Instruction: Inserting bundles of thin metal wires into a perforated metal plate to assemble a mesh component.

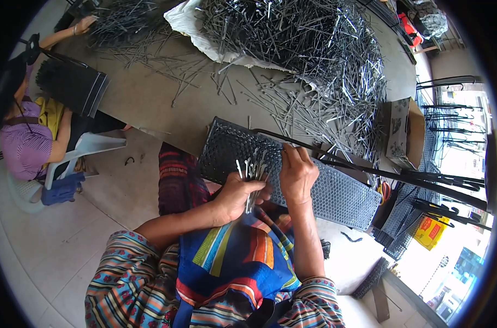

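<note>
My left hand is closed round a bundle of thin sticks with small widened ends, pale where they catch the light. The sticks stand up out of the fist, and their lower ends show below it. Just to the right, my right hand is raised with its fingers bent and pressed together; what they hold, if anything, is hidden. Both hands are over a long black panel with a honeycomb mesh surface, which lies slanted across in front of me. A dark bar runs along its far side.
A large heap of similar dark thin sticks lies on a white sack on the table, with loose ones scattered nearer. An open cardboard box stands right. Dark hooked rods hang beyond. Another person sits at left.
</note>
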